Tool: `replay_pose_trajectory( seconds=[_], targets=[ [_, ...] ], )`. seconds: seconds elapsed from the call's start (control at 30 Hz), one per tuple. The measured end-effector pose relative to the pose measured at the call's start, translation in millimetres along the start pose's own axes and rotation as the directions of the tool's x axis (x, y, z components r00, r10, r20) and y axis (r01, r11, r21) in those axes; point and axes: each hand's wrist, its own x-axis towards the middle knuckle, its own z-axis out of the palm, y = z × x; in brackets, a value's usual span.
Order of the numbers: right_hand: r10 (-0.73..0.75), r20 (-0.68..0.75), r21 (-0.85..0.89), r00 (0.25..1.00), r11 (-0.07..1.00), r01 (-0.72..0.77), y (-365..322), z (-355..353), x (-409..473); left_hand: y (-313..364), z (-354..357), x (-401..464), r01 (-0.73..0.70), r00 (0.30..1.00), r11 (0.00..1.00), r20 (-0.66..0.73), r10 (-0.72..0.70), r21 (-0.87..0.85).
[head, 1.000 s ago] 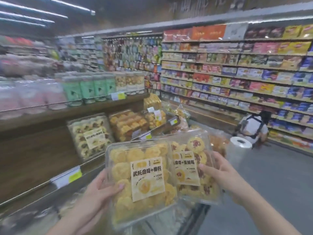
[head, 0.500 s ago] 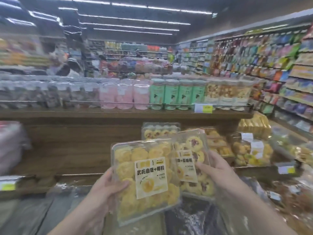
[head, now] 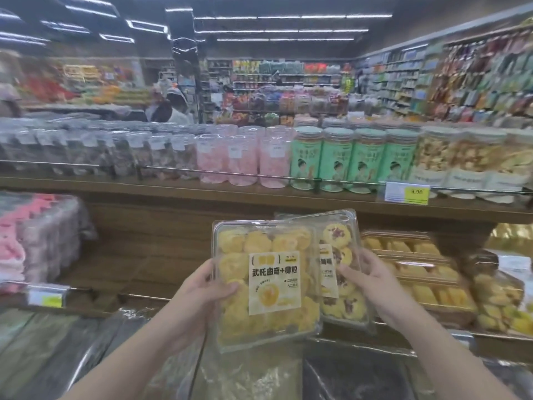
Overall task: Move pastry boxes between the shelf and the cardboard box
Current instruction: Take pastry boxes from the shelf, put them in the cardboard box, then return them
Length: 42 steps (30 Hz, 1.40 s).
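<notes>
I hold two clear plastic pastry boxes up in front of the wooden shelf [head: 173,194]. My left hand [head: 202,293] grips the front box of yellow cookies [head: 268,287] by its left edge, thumb across the lid. My right hand [head: 366,278] grips the second box [head: 343,269], filled with red-flecked cookies, by its right side. That second box sits partly behind the first. More pastry boxes [head: 415,272] lie stacked on the lower shelf to the right. No cardboard box is in view.
The upper shelf carries rows of clear, pink and green jars [head: 334,157] behind a metal rail, with a yellow price tag [head: 406,193]. Pink wrapped packs [head: 34,238] stand at the lower left. Plastic-covered goods lie below my arms. People stand in the far aisle.
My view has swung left from the aisle to face the shelf head-on. Both hands kept their grips and lifted the two boxes slightly toward the lower shelf.
</notes>
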Motion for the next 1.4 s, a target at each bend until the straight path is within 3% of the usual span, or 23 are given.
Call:
replay_pose_trajectory(
  seconds=[0.3,0.5,0.6,0.8,1.0,1.2,1.4],
  targets=[
    [-0.035,-0.05,0.015,0.998,0.999,0.036,14,2,44,-2,-12,31,-0.005,1.0,1.0,-0.018,0.005,0.002],
    [-0.172,-0.083,-0.223,0.982,0.963,0.15,23,15,60,-3,-24,33,-0.006,1.0,1.0,-0.005,0.006,-0.021],
    [-0.203,-0.152,-0.289,0.967,0.945,0.153,37,28,63,-3,-27,31,-0.016,1.0,1.0,-0.001,0.016,-0.018],
    [-0.213,-0.37,-0.25,0.904,0.96,0.124,83,45,68,-2,-30,22,-0.025,1.0,0.999,-0.006,0.025,-0.019],
    [-0.168,-0.504,-0.301,0.848,0.953,0.009,97,62,65,-1,-35,14,-0.042,0.999,0.999,0.015,0.042,-0.034],
    [-0.121,-0.484,-0.332,0.867,0.942,-0.054,92,58,63,-1,-35,8,-0.045,0.999,0.999,0.028,0.045,-0.015],
    [-0.229,-0.319,-0.547,0.92,0.837,0.019,90,51,50,-3,-27,8,-0.044,0.999,0.999,0.022,0.044,0.014]
  ],
)
